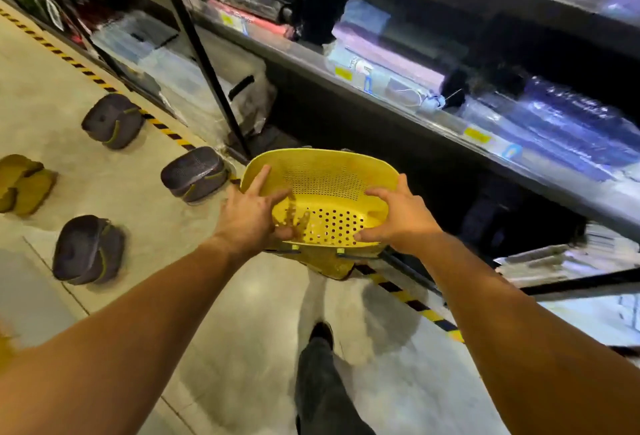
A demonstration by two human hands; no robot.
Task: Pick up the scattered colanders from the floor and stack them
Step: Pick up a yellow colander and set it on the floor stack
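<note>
A yellow perforated colander (329, 188) is held in the air in front of me, tilted with its inside toward me. My left hand (254, 213) grips its left rim, fingers reaching inside the bowl. My right hand (394, 218) grips its right side, thumb over the rim. A second yellow piece (329, 265) shows under it. Three grey colanders lie upside down on the floor at the left: one far (112, 121), one near the shelf post (194, 173), one closer (88, 249). Yellow colanders (24, 181) lie at the left edge.
Dark store shelving (415, 95) full of wrapped goods runs along the right. A black upright post (207, 64) stands by the grey colanders. Yellow-black hazard tape (408, 299) marks the floor along the shelf base. My leg and shoe (320, 334) are below.
</note>
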